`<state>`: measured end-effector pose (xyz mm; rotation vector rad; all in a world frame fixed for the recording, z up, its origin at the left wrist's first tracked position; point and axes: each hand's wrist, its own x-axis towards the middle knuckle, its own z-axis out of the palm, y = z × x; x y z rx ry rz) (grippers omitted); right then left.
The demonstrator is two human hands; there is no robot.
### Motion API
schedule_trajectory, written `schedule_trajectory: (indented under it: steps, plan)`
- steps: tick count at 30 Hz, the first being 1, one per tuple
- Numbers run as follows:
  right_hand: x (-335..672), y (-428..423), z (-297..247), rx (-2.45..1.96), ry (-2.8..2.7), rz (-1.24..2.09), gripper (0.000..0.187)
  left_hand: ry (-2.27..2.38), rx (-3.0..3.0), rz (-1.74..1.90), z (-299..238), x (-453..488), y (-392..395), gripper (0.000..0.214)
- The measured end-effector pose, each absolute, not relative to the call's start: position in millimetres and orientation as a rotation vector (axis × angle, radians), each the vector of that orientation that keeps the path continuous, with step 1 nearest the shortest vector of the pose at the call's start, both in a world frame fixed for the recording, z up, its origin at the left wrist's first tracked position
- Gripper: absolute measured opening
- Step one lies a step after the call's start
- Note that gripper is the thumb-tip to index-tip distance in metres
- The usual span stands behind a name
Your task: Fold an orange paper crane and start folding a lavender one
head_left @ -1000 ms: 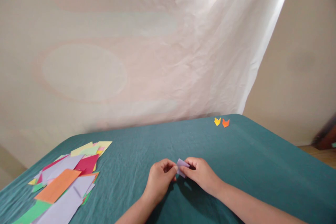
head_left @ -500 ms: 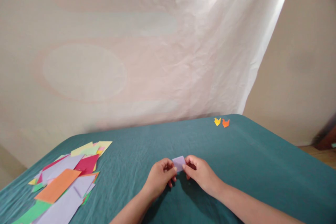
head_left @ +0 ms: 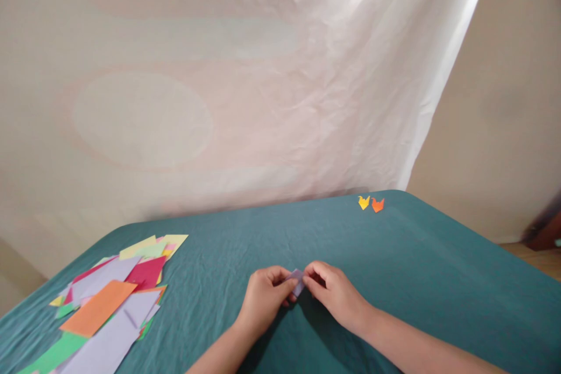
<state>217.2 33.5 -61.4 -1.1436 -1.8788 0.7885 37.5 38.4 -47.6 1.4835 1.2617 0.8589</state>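
A small lilac paper piece (head_left: 297,279) is pinched between both hands just above the teal tablecloth (head_left: 394,269). My left hand (head_left: 264,301) grips its left side with curled fingers. My right hand (head_left: 333,292) pinches its right side, thumb and fingertips pressed together. Most of the paper is hidden by the fingers; only a folded edge shows.
A loose pile of coloured paper sheets (head_left: 109,298) lies at the left front of the table. A small yellow folded figure (head_left: 363,202) and an orange folded figure (head_left: 377,204) sit at the far right edge. A white cloth backdrop (head_left: 219,99) hangs behind the table.
The lilac paper showed as a flat square half a second ago; now it is folded narrower and lower between the fingertips. Both hands have closed in on it.
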Motion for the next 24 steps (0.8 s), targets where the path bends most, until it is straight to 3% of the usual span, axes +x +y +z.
schedule_trajectory:
  steps: [14, 22, 24]
  plan:
    - [222, 38, -63, -1.152, -1.773, 0.878, 0.022, 1.295, 1.285, 0.87, -46, 35, 44, 0.031]
    - [218, 35, -53, -1.113, -1.834, 0.823, 0.008, 1.257, 1.365, 0.835, -47, 45, 35, 0.014]
    - [217, 34, -52, -1.114, -1.84, 0.813, 0.015, 1.261, 1.37, 0.813, -46, 48, 32, 0.013]
